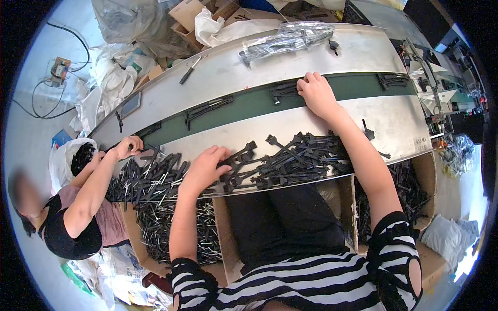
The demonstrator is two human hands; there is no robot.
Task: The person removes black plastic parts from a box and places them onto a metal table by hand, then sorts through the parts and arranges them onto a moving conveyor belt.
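Note:
My left hand (207, 169) is at the near edge of the metal table, its curled fingers at the left end of a pile of black plastic parts (295, 158). What its fingertips hold, if anything, is too small to tell. My right hand (316, 93) reaches over the green conveyor belt (241, 106), with fingers closed at the right end of a small bundle of black parts (282, 92). More bundles lie on the belt, one left of centre (207, 110) and one at the right (392, 81). A pile of thin dark and pale pieces (148, 176) lies left of my left hand.
A co-worker (78, 217) sits at the left with hands at the belt's end. Cardboard boxes of black parts (179, 233) stand below the table edge. A clear plastic bag (288, 41) and a screwdriver (190, 70) lie on the far metal surface.

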